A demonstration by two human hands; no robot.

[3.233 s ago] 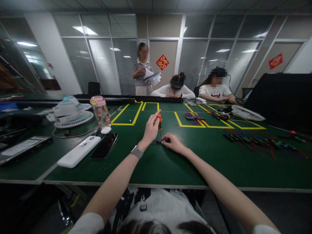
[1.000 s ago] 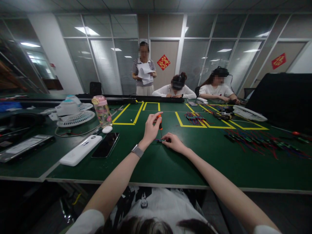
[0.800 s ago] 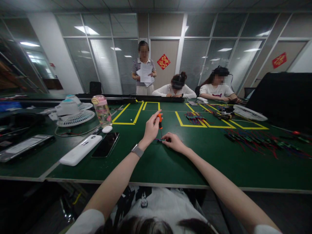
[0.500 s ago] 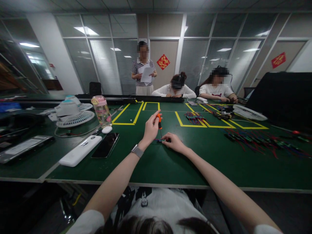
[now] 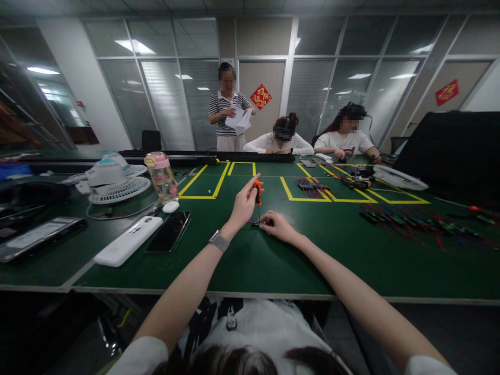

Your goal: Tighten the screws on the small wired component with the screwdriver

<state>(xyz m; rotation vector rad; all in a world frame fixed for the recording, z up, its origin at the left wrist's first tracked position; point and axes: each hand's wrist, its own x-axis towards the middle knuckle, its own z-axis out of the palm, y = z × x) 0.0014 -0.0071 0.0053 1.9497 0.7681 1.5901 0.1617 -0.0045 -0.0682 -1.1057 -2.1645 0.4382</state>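
Note:
My left hand [image 5: 242, 204] pinches the orange handle of a small screwdriver [image 5: 257, 191], held upright with its tip down on a small dark wired part [image 5: 257, 223]. My right hand [image 5: 278, 226] lies on the green table [image 5: 273, 260], fingers closed on that part and pressing it down. A watch sits on my left wrist.
To the left lie a black phone [image 5: 169, 232], a white power bank [image 5: 127, 240], a pink bottle [image 5: 160, 177] and a small fan [image 5: 113, 179]. Bundles of coloured wires [image 5: 406, 221] lie to the right. Two people sit across the table; a third stands with papers.
My hands have stayed in place, with only small finger shifts on the screwdriver handle. The standing person has lowered and shuffled the papers.

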